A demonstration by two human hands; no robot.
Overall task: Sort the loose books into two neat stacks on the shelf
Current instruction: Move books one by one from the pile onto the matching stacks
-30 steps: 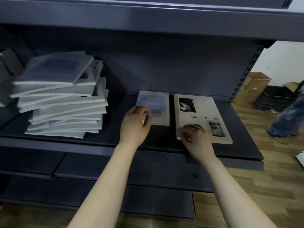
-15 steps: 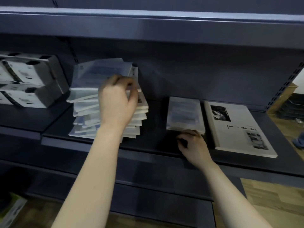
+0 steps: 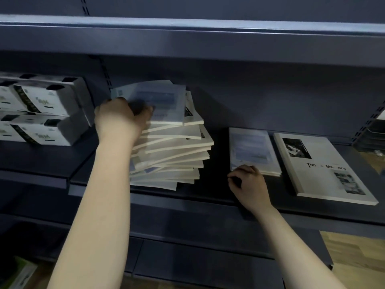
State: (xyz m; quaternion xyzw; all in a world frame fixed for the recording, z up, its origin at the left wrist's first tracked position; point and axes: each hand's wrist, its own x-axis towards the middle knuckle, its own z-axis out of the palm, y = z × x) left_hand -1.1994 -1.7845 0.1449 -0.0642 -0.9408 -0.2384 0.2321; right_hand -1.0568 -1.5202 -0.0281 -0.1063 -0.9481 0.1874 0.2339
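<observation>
A crooked pile of several pale books (image 3: 173,155) stands on the dark shelf (image 3: 216,192). My left hand (image 3: 120,119) grips the near left corner of the top book (image 3: 160,101), which looks blurred. To the right lies a small grey-covered book (image 3: 252,149) flat on the shelf. My right hand (image 3: 248,184) rests at its near edge with fingers curled, holding nothing that I can see. Further right lies a larger white book (image 3: 325,167) with black photos and lettering on its cover.
White boxes (image 3: 39,115) are stacked in two layers on the neighbouring shelf section at the left. Another shelf board (image 3: 187,36) hangs close above the books. Lower shelves run beneath, and wooden floor (image 3: 358,261) shows at the bottom right.
My left hand left the small grey book and went to the crooked pile, now gripping its top book. My right hand shifted from the large white book to the small book's near edge.
</observation>
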